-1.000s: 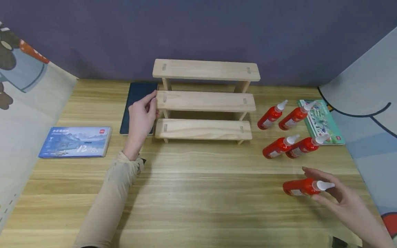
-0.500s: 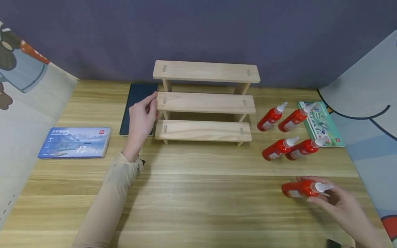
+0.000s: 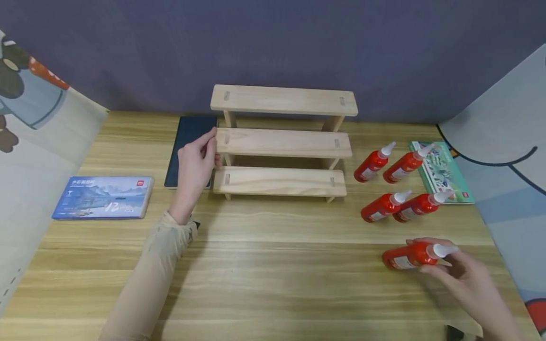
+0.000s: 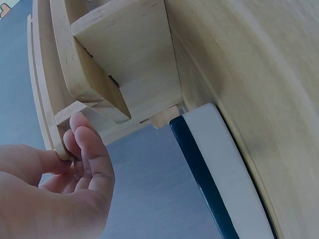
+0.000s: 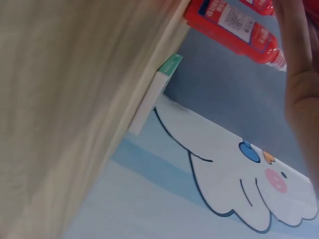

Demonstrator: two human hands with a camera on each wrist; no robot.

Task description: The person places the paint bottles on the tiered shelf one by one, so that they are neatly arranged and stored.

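A three-step wooden shelf stands at the back of the table in the head view. My left hand pinches the left end of its middle board between thumb and fingers, and the left wrist view shows this hand at the board's edge. On the right, my right hand grips a red squeeze bottle with a white pointed nozzle, thumb on the near side and fingers behind. In the right wrist view only part of this hand shows at the edge, with most of the bottle out of frame.
Several similar red bottles, one of them a front bottle, stand right of the shelf. Behind them lies a green box. A dark blue notebook lies beside the shelf's left end, and a blue box lies farther left.
My right hand has closed around the near red bottle and moved it slightly left. My left hand stays at the middle board.
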